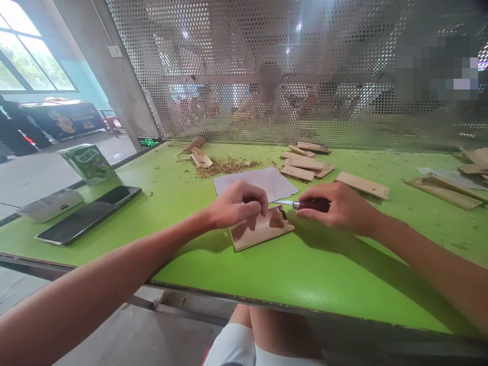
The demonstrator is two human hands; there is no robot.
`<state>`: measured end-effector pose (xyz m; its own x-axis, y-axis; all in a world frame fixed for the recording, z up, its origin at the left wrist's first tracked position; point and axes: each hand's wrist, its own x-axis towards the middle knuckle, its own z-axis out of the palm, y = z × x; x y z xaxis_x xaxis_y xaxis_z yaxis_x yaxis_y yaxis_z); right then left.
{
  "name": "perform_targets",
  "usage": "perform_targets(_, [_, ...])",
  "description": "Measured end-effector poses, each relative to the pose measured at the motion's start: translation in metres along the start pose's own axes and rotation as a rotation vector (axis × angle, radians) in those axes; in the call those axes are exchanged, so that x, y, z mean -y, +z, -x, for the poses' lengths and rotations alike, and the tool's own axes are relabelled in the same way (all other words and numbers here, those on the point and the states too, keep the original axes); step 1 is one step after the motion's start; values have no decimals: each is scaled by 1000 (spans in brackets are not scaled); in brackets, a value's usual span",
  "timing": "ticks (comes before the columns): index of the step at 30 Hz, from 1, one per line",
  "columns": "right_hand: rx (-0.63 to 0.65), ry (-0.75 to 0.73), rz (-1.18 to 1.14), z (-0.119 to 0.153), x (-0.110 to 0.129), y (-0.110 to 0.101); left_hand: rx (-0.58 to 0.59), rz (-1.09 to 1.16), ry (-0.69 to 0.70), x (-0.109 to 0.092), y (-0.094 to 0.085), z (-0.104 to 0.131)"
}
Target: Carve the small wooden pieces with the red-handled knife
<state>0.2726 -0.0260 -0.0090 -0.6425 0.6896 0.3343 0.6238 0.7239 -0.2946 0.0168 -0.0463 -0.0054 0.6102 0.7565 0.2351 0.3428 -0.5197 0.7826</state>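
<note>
A pale wooden piece (259, 232) with a jagged, dark-edged right end lies on the green table (305, 274) near its front edge. Over its upper left part, my left hand (240, 204) is closed with curled fingers; whether the fingertips grip anything is hidden. My right hand (339, 208) is wrapped round the dark red handle of a small knife (313, 204). Its short metal blade points left, just above the jagged end of the piece. Behind both hands lies a sheet of white paper (274, 182), partly covered by my left hand.
Several wooden strips (305, 162) lie behind my right hand, beside a flat piece (362, 185). More pieces (444, 193) are at the far right. Shavings (224, 168) are scattered at the back. At left are a green box (89, 163), a dark phone-like slab (89, 216) and a white packet (51, 205).
</note>
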Motion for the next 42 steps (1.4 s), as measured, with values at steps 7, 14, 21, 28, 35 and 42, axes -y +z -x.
perform_targets(7, [33, 6, -27, -1, -2, 1, -14, -44, 2, -2, 1, 0])
perform_targets(14, [38, -2, -13, 0, -4, 1, -19, -64, 37, -2, 3, 0])
perform_targets(21, [41, -18, -5, 0, -6, 0, -25, -28, 39, 2, 5, -1])
perform_targets(28, [52, -21, -14, -1, -4, 0, -31, -74, 42, 4, 5, -2])
perform_targets(35, [63, -39, -14, 0, -4, -2, -41, -91, 17, 7, 6, -3])
perform_targets(42, [70, -31, -5, 0, -2, -2, -106, -278, -50, 8, 6, -5])
